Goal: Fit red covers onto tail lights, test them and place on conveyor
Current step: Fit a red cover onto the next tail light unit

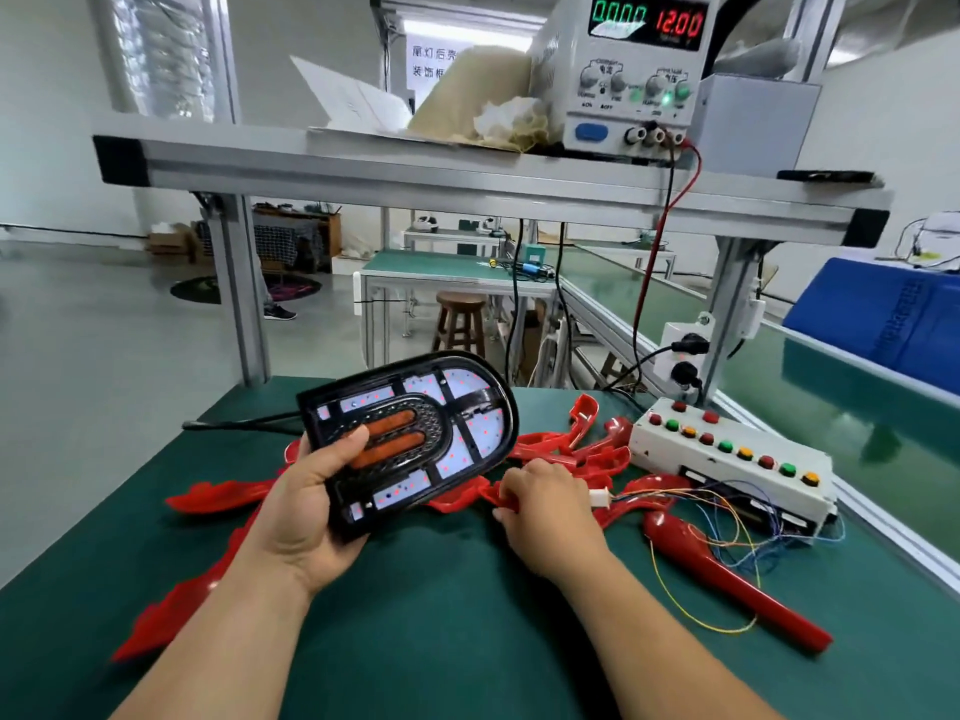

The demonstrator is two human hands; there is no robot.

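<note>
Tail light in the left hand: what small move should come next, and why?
Probably lift the cover that the right hand grips out of the red pile and bring it to the tail light. The left hand holds the tail light face up, its board bare, with no cover on it yet.

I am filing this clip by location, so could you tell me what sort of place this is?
Probably a factory assembly and test station: a power supply on the shelf, a wired button box, a conveyor alongside, and the left hand holding a tail light over loose red covers.
</note>
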